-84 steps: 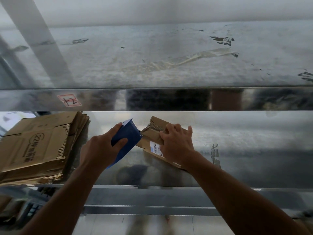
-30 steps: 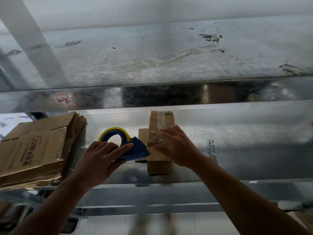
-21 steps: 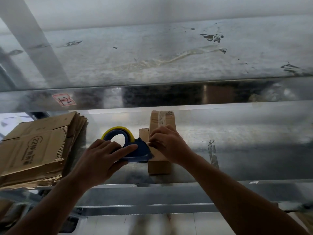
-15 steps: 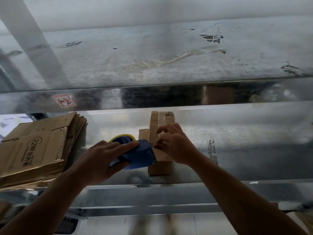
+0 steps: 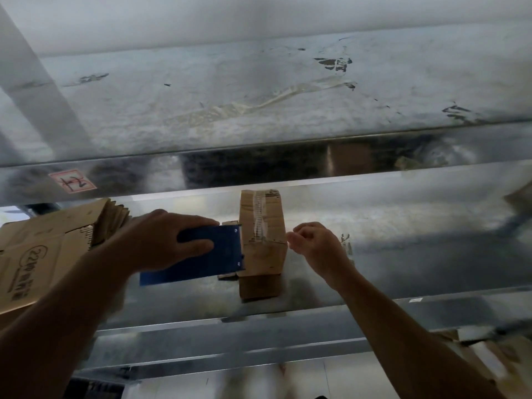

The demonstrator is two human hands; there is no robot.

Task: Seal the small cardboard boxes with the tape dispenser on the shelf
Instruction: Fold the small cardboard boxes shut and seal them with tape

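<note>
Left hand [image 5: 155, 243] is gripping the blue dispenser [image 5: 213, 254], its front edge touching the left side of the box [image 5: 262, 226] on the shelf [image 5: 403, 269]. Right hand [image 5: 319, 246] is hovering just right of it, fingers curled, can't tell if they're pinching anything.

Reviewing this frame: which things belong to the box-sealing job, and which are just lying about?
Job: small cardboard box, blue tape dispenser in the left hand.
Lying about: stack of flattened cartons, red-marked label, old tape strip on the upper shelf.

Flattened cardboard [image 5: 43, 254] reads "22"; handwriting on the red-bordered sticker [image 5: 72, 181] is illegible
</note>
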